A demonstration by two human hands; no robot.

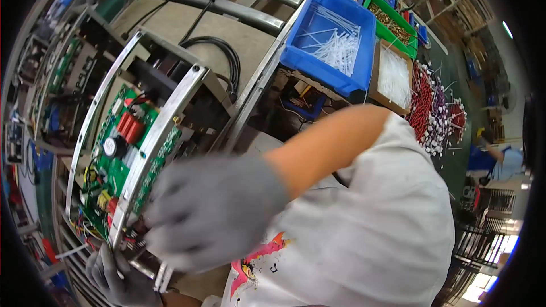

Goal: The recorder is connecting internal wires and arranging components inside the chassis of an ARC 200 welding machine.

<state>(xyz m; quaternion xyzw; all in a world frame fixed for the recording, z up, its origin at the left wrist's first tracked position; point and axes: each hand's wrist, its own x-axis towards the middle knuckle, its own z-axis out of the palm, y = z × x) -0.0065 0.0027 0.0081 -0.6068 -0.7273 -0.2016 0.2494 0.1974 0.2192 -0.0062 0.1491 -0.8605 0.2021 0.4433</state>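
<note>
An open metal chassis [158, 131] stands on the left, its silver rails framing a green circuit board [114, 173] with a red block-shaped part [130, 128] and a round black capacitor [114, 147]. My left hand [116, 278], in a grey glove, is at the chassis's near lower corner, beside a bundle of thin coloured wires [85, 230]. Its fingers are bent together; what lies between them is hidden. My right hand [213, 210], also grey-gloved, is over the near side of the chassis. Motion smears its fingers, so I cannot make out their grip.
Beyond the rollers [244, 14], a blue bin [296, 37] holds white cable ties. A green bin [410, 50] of brass-coloured parts and a box [375, 88] of clear strips stand beside it. Red and purple wires [421, 99] lie right. A black cable [227, 57] coils behind the chassis.
</note>
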